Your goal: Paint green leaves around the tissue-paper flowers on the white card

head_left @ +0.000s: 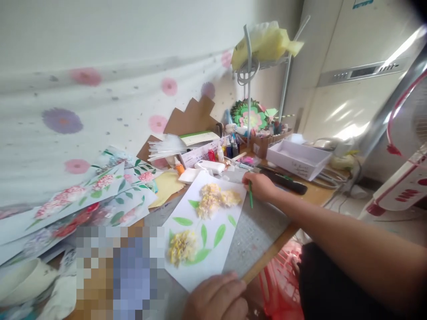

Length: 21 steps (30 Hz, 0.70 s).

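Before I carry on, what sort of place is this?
Probably a craft corner, perhaps in a home. A white sheet bearing textured flowers and green leaves lies in front, small bottles stand beyond it, and more flower pictures overlap at the view's left.

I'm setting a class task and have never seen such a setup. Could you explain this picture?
There is no machine here, only a person's bare hands, seen by a camera worn on the head, looking forward and down. The right hand holds a thin green stick. The left hand is by the near edge of a white sheet; whether it touches is unclear. The sheet carries ruffled flowers and green leaves and lies on a grey surface. Beyond it are small bottles and, rightward, a white box; more flower pictures lie left.
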Each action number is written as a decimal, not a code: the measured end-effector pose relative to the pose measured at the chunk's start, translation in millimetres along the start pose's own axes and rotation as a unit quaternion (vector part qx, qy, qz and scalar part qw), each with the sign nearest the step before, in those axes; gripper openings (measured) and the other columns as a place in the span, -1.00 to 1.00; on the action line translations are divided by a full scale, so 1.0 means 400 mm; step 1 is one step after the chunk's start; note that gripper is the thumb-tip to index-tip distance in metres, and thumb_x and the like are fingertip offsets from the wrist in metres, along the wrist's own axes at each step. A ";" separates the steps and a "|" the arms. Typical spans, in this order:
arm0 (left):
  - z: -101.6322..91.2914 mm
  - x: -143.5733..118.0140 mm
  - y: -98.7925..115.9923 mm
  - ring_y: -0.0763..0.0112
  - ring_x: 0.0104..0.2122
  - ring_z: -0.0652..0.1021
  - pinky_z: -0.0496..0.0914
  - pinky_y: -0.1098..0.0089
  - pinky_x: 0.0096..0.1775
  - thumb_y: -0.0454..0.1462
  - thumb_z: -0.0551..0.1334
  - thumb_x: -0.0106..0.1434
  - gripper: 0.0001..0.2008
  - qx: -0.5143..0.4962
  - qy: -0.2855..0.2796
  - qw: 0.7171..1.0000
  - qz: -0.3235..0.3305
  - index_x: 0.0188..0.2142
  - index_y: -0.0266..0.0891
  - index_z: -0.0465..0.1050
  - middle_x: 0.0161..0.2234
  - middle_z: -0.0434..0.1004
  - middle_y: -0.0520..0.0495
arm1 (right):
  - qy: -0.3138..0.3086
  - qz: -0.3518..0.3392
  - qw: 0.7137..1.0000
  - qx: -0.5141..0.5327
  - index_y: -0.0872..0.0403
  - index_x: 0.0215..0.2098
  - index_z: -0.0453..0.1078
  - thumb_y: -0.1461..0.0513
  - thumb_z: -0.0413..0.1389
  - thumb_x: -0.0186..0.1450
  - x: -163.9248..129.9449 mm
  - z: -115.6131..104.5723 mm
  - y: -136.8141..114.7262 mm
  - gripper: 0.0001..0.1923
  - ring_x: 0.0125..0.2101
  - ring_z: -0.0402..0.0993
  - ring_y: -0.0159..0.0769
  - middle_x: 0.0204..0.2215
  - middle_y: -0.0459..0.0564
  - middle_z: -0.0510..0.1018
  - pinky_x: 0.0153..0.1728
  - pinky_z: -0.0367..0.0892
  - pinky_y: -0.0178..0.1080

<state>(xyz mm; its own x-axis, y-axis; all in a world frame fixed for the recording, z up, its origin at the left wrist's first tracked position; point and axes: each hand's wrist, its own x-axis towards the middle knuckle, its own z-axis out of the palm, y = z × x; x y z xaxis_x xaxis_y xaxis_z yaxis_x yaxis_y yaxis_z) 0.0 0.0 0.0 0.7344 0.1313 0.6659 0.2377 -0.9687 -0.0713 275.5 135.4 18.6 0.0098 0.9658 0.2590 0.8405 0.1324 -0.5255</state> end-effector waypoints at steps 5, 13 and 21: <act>-0.003 0.012 0.026 0.46 -0.30 0.58 0.50 0.51 -0.31 -0.37 0.03 0.31 -0.71 0.007 0.050 0.998 0.043 -0.52 -0.25 0.38 -0.35 0.57 0.10 | 0.015 0.027 0.999 0.027 0.16 -0.17 0.38 0.18 0.07 0.34 -0.018 -0.030 -0.017 -0.80 -0.29 0.46 -0.32 -0.23 -0.01 0.48 -0.26 0.42 -0.17; -0.044 0.007 0.039 0.52 -0.19 0.55 0.42 0.50 -0.05 -0.37 0.08 0.30 -0.79 -0.058 0.043 0.993 0.095 -0.40 -0.25 0.45 -0.26 0.56 0.11 | -0.024 0.080 0.985 0.154 0.19 -0.33 0.36 0.28 0.14 0.28 -0.129 -0.140 0.018 -0.91 -0.53 0.47 -0.44 -0.55 -0.18 0.45 -0.48 0.43 -0.35; -0.021 -0.010 0.068 0.35 -0.19 0.55 0.50 0.37 -0.17 -0.38 0.09 0.20 -0.84 -0.073 0.072 0.989 0.105 -0.35 -0.31 0.46 -0.25 0.55 -0.05 | -0.067 0.149 0.980 0.117 0.18 -0.16 0.37 0.21 0.08 0.34 -0.180 -0.166 0.066 -0.81 -0.37 0.46 -0.37 -0.29 -0.03 0.49 -0.37 0.44 -0.26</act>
<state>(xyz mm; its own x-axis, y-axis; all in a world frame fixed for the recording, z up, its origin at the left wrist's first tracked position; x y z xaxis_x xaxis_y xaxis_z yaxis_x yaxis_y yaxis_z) -1.9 -28.8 1.6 0.6578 -0.0978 0.7468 -0.0134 -0.9929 -0.1183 333.0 54.3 39.9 0.1511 0.9879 -0.0345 0.6646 -0.1273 -0.7363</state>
